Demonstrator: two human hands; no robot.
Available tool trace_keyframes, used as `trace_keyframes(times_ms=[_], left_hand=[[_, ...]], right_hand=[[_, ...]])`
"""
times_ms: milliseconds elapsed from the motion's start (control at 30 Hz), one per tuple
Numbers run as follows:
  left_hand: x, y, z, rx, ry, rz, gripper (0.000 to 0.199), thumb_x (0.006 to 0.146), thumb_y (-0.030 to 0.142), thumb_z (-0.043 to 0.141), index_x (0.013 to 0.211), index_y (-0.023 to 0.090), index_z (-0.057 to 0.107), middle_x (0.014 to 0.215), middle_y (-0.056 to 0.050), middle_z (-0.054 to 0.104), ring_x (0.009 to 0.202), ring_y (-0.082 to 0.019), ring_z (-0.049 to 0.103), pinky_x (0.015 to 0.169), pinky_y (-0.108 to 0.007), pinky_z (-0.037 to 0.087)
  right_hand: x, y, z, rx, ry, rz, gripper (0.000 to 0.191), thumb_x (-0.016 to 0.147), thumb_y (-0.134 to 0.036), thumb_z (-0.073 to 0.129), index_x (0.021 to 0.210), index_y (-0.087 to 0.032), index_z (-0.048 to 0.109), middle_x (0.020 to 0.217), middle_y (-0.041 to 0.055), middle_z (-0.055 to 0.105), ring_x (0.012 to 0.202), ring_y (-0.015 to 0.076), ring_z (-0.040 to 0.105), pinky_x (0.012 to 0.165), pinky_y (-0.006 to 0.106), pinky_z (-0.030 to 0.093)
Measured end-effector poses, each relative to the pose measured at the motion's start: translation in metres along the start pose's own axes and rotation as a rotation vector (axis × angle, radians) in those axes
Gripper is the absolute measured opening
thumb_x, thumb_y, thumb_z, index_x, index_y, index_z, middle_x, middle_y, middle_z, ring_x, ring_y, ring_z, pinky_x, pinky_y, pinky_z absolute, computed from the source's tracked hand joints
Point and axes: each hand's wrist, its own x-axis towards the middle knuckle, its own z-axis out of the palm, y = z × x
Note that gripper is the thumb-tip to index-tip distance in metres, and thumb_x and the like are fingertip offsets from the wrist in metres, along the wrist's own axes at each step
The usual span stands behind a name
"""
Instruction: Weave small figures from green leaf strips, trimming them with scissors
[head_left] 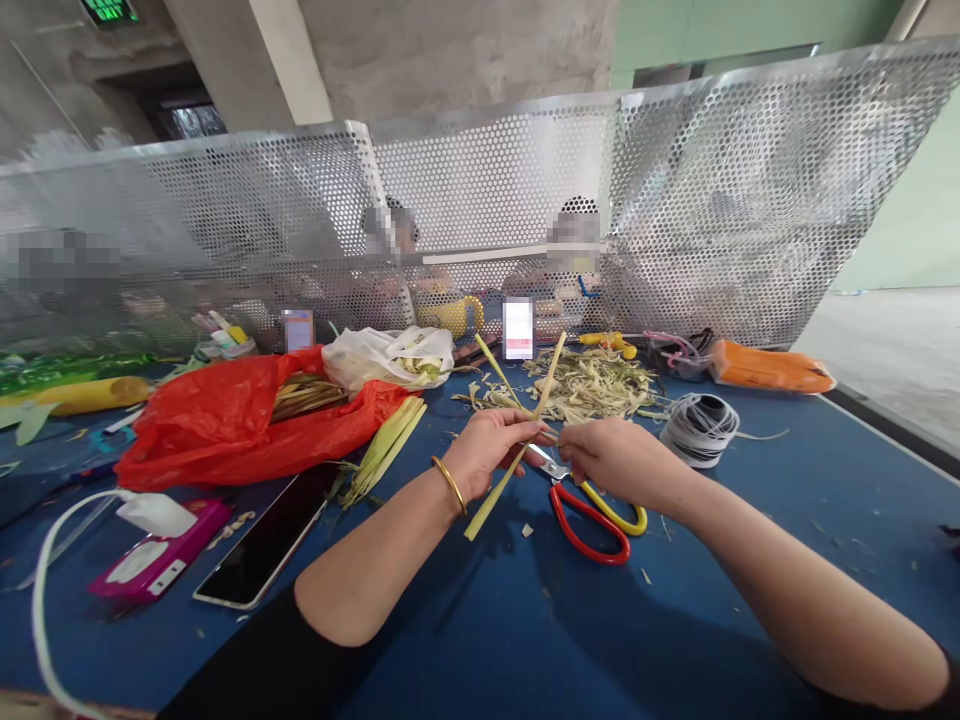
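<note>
Pale green-yellow leaf strips (pixel 496 497) cross one another between my two hands, above the blue table. With thumb and fingers pinched, my left hand (pixel 491 450) grips the strips near their crossing; a gold bangle circles that wrist. My right hand (pixel 607 455) is closed close beside it, its fingertips together at the crossing; what they pinch is largely hidden. Scissors (pixel 592 530) with one red and one yellow handle loop lie below my right hand, their blades partly covered by the hands. Behind the hands lies a heap of shredded leaf scraps (pixel 600 385).
At left are a red plastic bag (pixel 217 410) with dried strips, a bundle of leaf strips (pixel 386 450), a phone (pixel 262 540) and a magenta power strip (pixel 161 550). A spool (pixel 699 430) and orange packet (pixel 772 367) lie right. A perforated metal screen (pixel 495 170) stands behind; people sit beyond it.
</note>
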Motion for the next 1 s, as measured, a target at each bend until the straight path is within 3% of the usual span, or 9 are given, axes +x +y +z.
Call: trace_keyframes(times_ms=[200, 467, 633, 733, 833, 1000], left_hand=[[0.0, 0.0, 0.003, -0.142, 0.022, -0.097, 0.005, 0.081, 0.016, 0.064, 0.081, 0.012, 0.066, 0.088, -0.009, 0.073, 0.051, -0.009, 0.063, 0.036, -0.015, 0.039], [0.002, -0.003, 0.006, -0.341, 0.021, -0.138, 0.01, 0.085, 0.012, 0.058, 0.082, 0.011, 0.067, 0.09, -0.008, 0.073, 0.056, -0.006, 0.064, 0.043, -0.012, 0.046], [0.005, -0.009, 0.004, -0.399, 0.002, -0.136, 0.011, 0.085, 0.011, 0.057, 0.083, 0.009, 0.068, 0.08, -0.008, 0.072, 0.062, -0.008, 0.067, 0.051, -0.013, 0.052], [0.003, -0.008, 0.005, -0.323, 0.014, -0.104, 0.009, 0.083, 0.011, 0.06, 0.085, 0.008, 0.069, 0.079, -0.009, 0.072, 0.061, -0.011, 0.068, 0.051, -0.016, 0.053], [-0.003, -0.005, 0.01, -0.246, -0.018, -0.12, 0.007, 0.081, 0.012, 0.064, 0.082, 0.007, 0.069, 0.08, -0.011, 0.073, 0.059, -0.012, 0.067, 0.049, -0.016, 0.051], [-0.01, -0.005, 0.014, -0.163, -0.148, -0.144, 0.009, 0.081, 0.014, 0.064, 0.083, 0.009, 0.071, 0.083, -0.012, 0.073, 0.061, -0.013, 0.069, 0.051, -0.017, 0.051]], right_hand=[[0.003, -0.001, 0.006, 0.097, -0.042, -0.026, 0.023, 0.085, -0.016, 0.046, 0.078, -0.022, 0.067, 0.071, 0.0022, 0.07, 0.057, 0.0139, 0.06, 0.053, 0.023, 0.032], [0.011, 0.009, 0.026, 0.44, -0.063, -0.032, 0.025, 0.086, -0.018, 0.042, 0.073, -0.019, 0.063, 0.066, 0.0001, 0.071, 0.043, 0.0106, 0.058, 0.049, 0.021, 0.038], [0.015, 0.015, 0.027, 0.353, -0.013, -0.042, 0.021, 0.083, -0.02, 0.049, 0.071, -0.02, 0.066, 0.069, 0.0018, 0.07, 0.057, 0.0141, 0.061, 0.055, 0.023, 0.038], [0.015, 0.02, 0.017, 0.343, 0.164, 0.01, 0.016, 0.082, -0.023, 0.053, 0.081, -0.02, 0.069, 0.076, 0.0042, 0.069, 0.073, 0.0183, 0.06, 0.062, 0.026, 0.038], [0.016, 0.021, 0.014, 0.62, 0.33, 0.036, 0.022, 0.083, -0.034, 0.053, 0.084, -0.018, 0.067, 0.078, 0.0034, 0.067, 0.073, 0.0166, 0.057, 0.063, 0.026, 0.04], [0.019, 0.012, 0.027, 1.102, 0.315, 0.089, 0.031, 0.072, -0.045, 0.064, 0.065, -0.015, 0.062, 0.057, -0.0021, 0.055, 0.055, 0.0105, 0.045, 0.053, 0.024, 0.036]])
